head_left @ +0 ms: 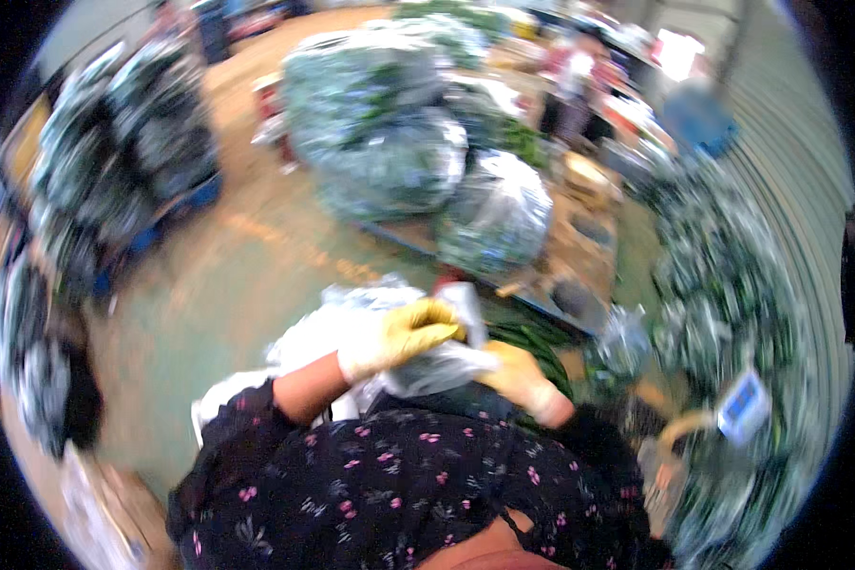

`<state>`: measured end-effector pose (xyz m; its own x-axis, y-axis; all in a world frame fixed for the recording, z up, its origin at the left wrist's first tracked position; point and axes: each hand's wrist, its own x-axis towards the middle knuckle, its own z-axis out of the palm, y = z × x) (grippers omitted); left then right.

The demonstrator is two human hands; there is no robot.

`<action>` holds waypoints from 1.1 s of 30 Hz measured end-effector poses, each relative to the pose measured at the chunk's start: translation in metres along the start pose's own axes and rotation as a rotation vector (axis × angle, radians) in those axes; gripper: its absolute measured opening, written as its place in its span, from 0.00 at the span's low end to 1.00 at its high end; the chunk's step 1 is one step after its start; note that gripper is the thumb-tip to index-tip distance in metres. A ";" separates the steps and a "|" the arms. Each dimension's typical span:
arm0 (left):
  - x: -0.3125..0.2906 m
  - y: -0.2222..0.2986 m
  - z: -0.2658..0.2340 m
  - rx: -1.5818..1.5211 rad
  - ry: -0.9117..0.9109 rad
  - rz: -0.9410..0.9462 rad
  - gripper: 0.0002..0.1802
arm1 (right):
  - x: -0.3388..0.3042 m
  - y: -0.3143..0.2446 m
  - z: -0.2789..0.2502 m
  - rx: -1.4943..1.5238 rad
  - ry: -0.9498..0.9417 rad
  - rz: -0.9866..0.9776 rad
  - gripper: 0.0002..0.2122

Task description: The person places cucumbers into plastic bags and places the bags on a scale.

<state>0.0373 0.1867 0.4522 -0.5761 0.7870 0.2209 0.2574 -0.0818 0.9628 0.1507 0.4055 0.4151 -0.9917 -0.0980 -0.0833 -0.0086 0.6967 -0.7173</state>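
My left hand (404, 334), in a yellow glove with a pale cuff, is closed on a clear plastic bag (432, 370) in front of my body. My right hand (521, 378), in a paler yellow glove, grips the same bag's right side. Its fingertips are partly hidden by the plastic. More crumpled whitish plastic bags (356, 309) lie just beyond and left of my left hand. Long dark green vegetables (532, 344), blurred, lie right beside and beyond my right hand.
Large clear bags of green produce (380, 133) stand on a pallet ahead; more wrapped stacks (128, 142) stand at left. Many bagged greens (731, 275) line the right wall. A scale display (743, 407) stands at right. Another person (572, 85) is farther back.
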 end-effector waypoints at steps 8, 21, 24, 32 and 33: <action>-0.106 -0.087 -0.277 0.735 1.059 -0.379 0.37 | -0.048 0.030 -0.016 0.503 0.370 0.146 0.10; -0.236 -0.104 -0.275 0.807 1.264 -0.816 0.26 | -0.080 0.072 -0.016 0.771 0.590 0.287 0.15; -0.285 -0.135 -0.284 0.738 1.206 -0.673 0.28 | -0.066 0.051 -0.019 0.700 0.476 0.210 0.12; -0.267 -0.179 -0.280 0.866 0.857 -0.819 0.42 | -0.051 0.074 -0.006 0.520 0.312 0.140 0.16; -0.236 -0.150 -0.242 0.782 0.817 -0.777 0.40 | -0.057 0.053 -0.012 0.726 0.282 0.266 0.16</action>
<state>-0.0532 -0.1343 0.2931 -0.9905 -0.1314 -0.0403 -0.1290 0.7880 0.6020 0.2047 0.4568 0.3900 -0.9448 0.2548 -0.2060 0.2205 0.0293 -0.9749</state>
